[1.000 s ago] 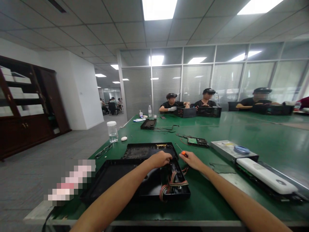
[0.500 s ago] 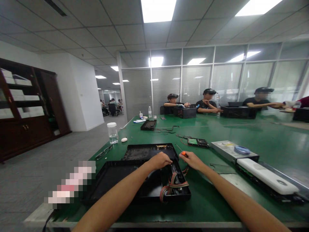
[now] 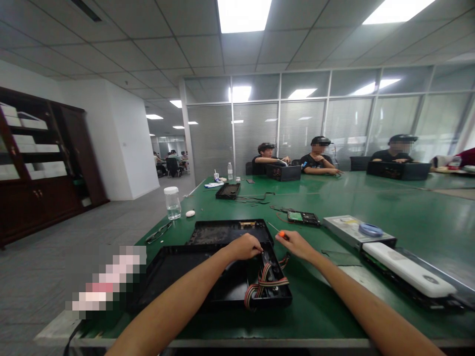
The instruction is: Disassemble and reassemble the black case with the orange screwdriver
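My right hand (image 3: 297, 244) is closed around a screwdriver (image 3: 283, 234) with an orange handle. Its thin shaft points up and left, away from me. Just left of it, my left hand (image 3: 245, 246) reaches into the right part of a black plastic casing (image 3: 174, 267), fingertips pinched together. Whatever lies between those fingertips is too small or hidden to name. Striped ribbon cable (image 3: 265, 281) loops over the casing's right side, below my left hand. Behind it lies a second black casing part (image 3: 218, 233) with a brass-coloured piece near its far edge.
On the right lie a metal drive-like box (image 3: 341, 228) with a blue tape roll (image 3: 370, 229) on it and a long white device (image 3: 408, 269). A small green circuit board (image 3: 296, 216) lies farther back. At left stand a clear jar (image 3: 172, 203) and glasses (image 3: 159, 232). Co-workers sit opposite.
My hands have stayed nearly in place, the screwdriver still in the right one. Across the table, the black box in front of the rightmost two co-workers has shifted right.
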`<control>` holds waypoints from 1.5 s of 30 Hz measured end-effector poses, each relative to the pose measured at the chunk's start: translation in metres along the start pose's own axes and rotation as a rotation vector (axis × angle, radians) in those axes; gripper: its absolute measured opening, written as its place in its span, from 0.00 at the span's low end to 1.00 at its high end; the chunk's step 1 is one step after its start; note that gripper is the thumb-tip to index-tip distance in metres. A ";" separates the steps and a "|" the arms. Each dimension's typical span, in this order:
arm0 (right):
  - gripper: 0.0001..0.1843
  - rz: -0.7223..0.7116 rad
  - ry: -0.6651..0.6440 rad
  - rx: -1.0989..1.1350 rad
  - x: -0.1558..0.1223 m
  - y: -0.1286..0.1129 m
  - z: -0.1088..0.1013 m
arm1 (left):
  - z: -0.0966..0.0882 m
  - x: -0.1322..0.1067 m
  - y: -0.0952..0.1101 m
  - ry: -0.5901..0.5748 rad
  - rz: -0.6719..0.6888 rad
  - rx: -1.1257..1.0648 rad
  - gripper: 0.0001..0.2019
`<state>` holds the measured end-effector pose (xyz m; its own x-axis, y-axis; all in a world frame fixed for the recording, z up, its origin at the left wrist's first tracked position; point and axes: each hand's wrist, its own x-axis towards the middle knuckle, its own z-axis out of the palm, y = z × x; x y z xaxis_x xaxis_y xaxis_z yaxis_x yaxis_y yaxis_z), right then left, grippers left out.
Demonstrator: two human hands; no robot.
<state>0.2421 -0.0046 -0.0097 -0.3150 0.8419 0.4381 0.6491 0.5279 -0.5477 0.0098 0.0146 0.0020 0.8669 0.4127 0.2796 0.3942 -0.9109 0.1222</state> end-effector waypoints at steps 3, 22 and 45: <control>0.10 0.164 -0.032 0.170 -0.001 0.001 -0.007 | -0.001 -0.001 0.002 0.000 0.012 0.001 0.09; 0.16 0.031 0.259 0.118 -0.001 -0.006 -0.032 | 0.001 -0.001 -0.001 -0.024 -0.161 -0.102 0.08; 0.14 -0.079 0.234 -0.189 -0.007 -0.030 -0.039 | -0.002 0.001 0.002 -0.030 -0.180 -0.135 0.09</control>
<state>0.2515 -0.0311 0.0312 -0.2160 0.7388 0.6384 0.7532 0.5421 -0.3726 0.0108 0.0133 0.0041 0.7957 0.5666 0.2139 0.5007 -0.8141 0.2942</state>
